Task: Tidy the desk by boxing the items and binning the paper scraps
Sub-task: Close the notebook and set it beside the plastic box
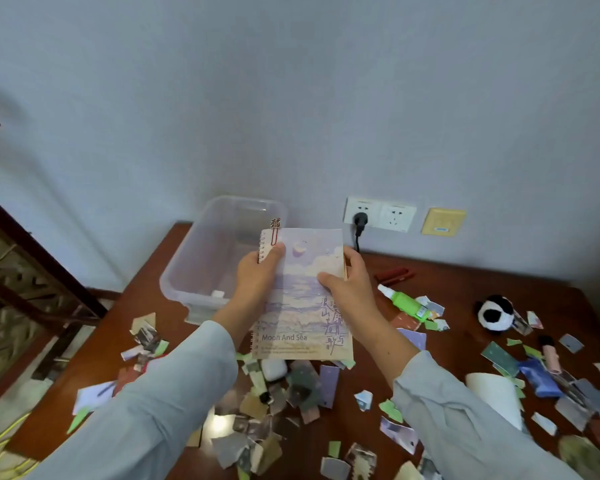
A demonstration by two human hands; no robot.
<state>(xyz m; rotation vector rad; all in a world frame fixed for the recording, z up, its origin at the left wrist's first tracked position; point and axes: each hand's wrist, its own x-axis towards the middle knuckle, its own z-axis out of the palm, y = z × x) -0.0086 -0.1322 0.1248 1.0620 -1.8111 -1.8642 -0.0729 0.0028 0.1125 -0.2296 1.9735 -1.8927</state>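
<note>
A spiral notebook [305, 296] is held up over the middle of the brown desk [465, 282], its lilac cover printed "Moon And Sea" near the lower edge, with a column of handwritten-style characters at its 4 o'clock corner and smaller lines beneath too fine to read. A red clip bookmark [274, 230] sticks up from its 11 o'clock corner. The left hand [257, 278] clamps the spiral edge, thumb pressed on the cover; the right hand [352, 289] pinches the opposite edge, thumb on the front and fingers behind. At 10 o'clock from the notebook stands a clear plastic box [201, 265], partly hidden by the notebook, with one small white thing on its floor. Paper scraps [291, 403] litter the desk from 8 o'clock round to 4 o'clock, a white case [274, 369] among them just under the notebook. At 3 o'clock lie red pens [394, 274], a green glue bottle [406, 303] and, farther right, a panda plush [495, 313]. On the wall at 1 o'clock sits a double socket [380, 214] with a black plug in it.
</note>
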